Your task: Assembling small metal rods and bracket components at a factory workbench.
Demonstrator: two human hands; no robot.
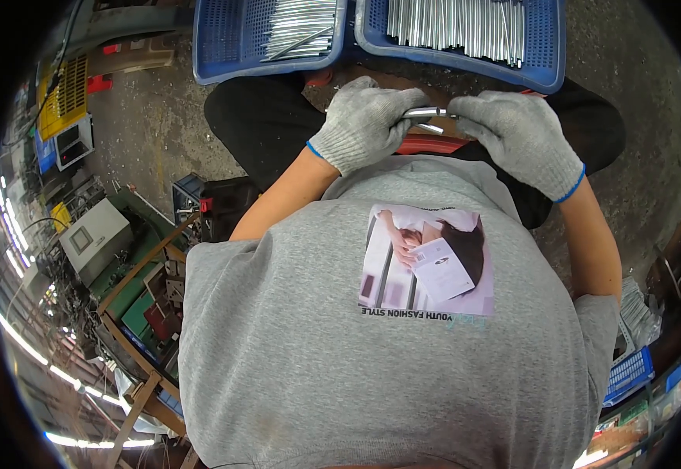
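Observation:
My left hand (368, 121), in a grey knitted glove with a blue cuff, is closed around short shiny metal tubes. One metal tube (425, 112) points right from its fingers, and a second tube (433, 128) sticks out just below. My right hand (519, 134), gloved the same way, has its fingers pressed together at the right end of the upper tube. Its fingertips partly cover that end, so anything small between them is hidden. Both hands are held above my lap, close to each other.
Beyond my hands stand two blue plastic baskets: the left basket (207, 72) and the right basket (553, 74), both holding many metal tubes (458, 31). A machine with a pale control box (94, 238) is at the left. A blue crate (630, 377) lies at the lower right.

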